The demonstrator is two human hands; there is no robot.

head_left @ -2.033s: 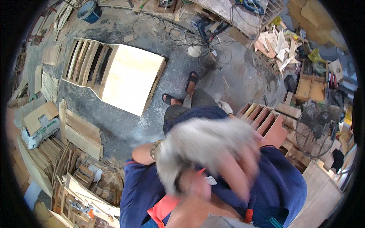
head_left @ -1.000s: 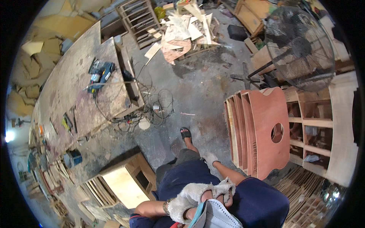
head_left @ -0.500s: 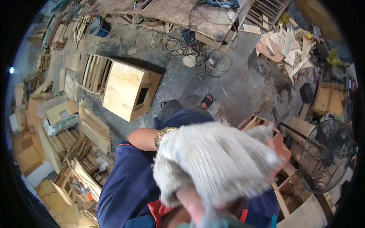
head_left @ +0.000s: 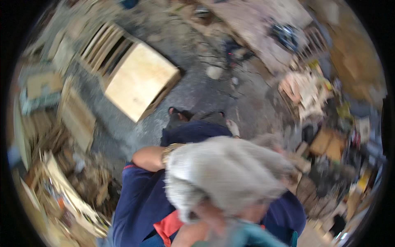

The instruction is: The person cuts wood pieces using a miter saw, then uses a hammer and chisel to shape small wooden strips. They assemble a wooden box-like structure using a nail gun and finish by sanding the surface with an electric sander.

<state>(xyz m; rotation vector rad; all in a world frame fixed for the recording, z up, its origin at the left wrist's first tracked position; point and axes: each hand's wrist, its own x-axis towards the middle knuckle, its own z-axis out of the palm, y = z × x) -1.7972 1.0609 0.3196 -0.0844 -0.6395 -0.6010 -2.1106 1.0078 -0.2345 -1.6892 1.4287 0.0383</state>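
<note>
My left hand [head_left: 224, 177], in a grey knitted work glove [head_left: 247, 164], is up close under my face. It fills the lower middle of the view, and a gold-coloured wristband [head_left: 172, 150] shows at its cuff. The fingers curl downward, but the smear hides whether they are closed on anything, so I cannot tell. A blurred grey patch just right of the glove may be my right hand [head_left: 284, 150]; its grip is unreadable too. Just below the glove, at the bottom edge, sits a blurred teal object [head_left: 249, 236] — touching or only near, I cannot say.

With everything this smeared, I judge the move goes best with a steady head and a slow lift, the gloved fingers settled before they close.

Beneath are my dark blue shirt [head_left: 140, 201] with an orange-red patch [head_left: 166, 225], then my sandalled feet [head_left: 177, 117] on the grey concrete floor [head_left: 205, 94]. Beyond them, toward the floor's upper left, lies a pale plywood cabinet [head_left: 138, 84] on its side. Stacked timber offcuts [head_left: 74, 119] crowd the left edge, and a long wooden workbench [head_left: 263, 20] runs along the top right, with cluttered scraps below it.
</note>
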